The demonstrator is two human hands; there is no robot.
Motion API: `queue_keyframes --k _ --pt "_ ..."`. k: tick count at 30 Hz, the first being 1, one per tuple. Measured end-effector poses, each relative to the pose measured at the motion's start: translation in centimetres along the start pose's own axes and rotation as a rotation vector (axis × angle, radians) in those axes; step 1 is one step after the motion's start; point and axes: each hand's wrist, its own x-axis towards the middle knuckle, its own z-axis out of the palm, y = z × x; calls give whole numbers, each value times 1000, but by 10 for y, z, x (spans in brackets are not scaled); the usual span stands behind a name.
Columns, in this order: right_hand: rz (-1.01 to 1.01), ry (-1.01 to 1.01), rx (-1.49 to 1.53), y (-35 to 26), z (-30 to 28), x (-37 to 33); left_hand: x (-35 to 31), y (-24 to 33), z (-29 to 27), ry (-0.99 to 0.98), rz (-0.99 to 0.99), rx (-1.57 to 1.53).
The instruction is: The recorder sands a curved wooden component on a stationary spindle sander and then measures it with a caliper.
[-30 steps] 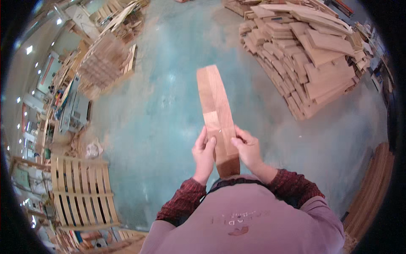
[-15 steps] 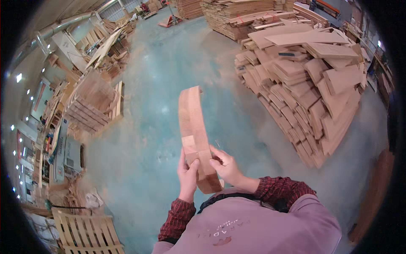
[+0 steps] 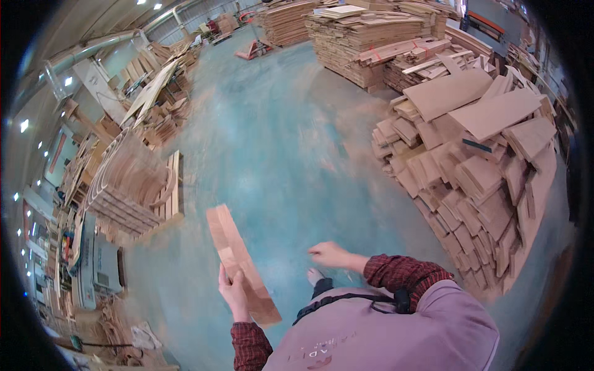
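Note:
My left hand (image 3: 234,295) is closed on a long, slightly curved wooden piece (image 3: 230,238), pinching its side edge with the thumb on the upper face. The piece is built from glued blocks, with darker and lighter patches. It slants from upper left to lower right, in front of and left of my body. My right hand (image 3: 330,255) is apart from the wood, over the floor. Its fingers are curled together and no object shows in them.
On the right lies a large heap of wooden boards (image 3: 489,179), with neat lumber stacks (image 3: 365,43) behind. A pallet of curved wooden parts (image 3: 127,185) stands on the left. A red pallet jack (image 3: 252,49) is far ahead on the blue-green floor (image 3: 278,136).
My right hand has let go of the wooden piece and sits apart from it. My left hand has moved the piece left and lower, tilting it. The view has shifted slightly.

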Motion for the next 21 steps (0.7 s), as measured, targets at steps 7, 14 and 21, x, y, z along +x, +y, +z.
queue_keyframes --k 7,14,21 --pt "245 -65 -876 287 -27 10 233 -83 31 -133 -172 201" --pt "1209 -263 132 297 -21 61 412 -159 46 -233 -493 227" --pt "647 -441 -254 294 -75 463 595 -235 63 -314 -590 289"
